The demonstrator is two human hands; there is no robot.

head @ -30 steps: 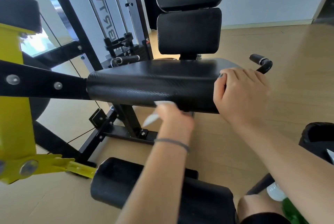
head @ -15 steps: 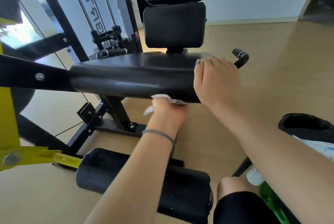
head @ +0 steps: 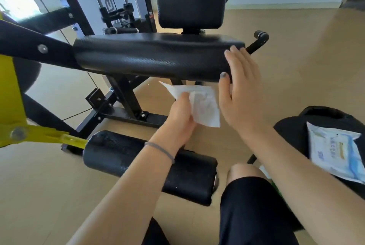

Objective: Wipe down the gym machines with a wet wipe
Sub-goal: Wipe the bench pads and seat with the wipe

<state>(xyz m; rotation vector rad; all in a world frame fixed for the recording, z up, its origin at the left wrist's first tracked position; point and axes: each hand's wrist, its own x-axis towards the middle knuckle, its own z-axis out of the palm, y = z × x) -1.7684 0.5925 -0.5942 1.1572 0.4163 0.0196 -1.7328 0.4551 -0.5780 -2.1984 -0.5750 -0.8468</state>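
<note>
The left hand [head: 180, 114] grips one white wipe [head: 199, 104] just below the seat pad [head: 154, 57]. Right of the wipe, the right hand [head: 240, 94] lies flat-fingered, empty, against the pad's end. One wipe pack [head: 335, 151] sits further right.

Your left hand [head: 180, 113] holds the wipe [head: 201, 104] just below the seat pad [head: 150, 57], left of your right hand [head: 240, 94]; wipe packet [head: 335, 151] lies far right.
</note>
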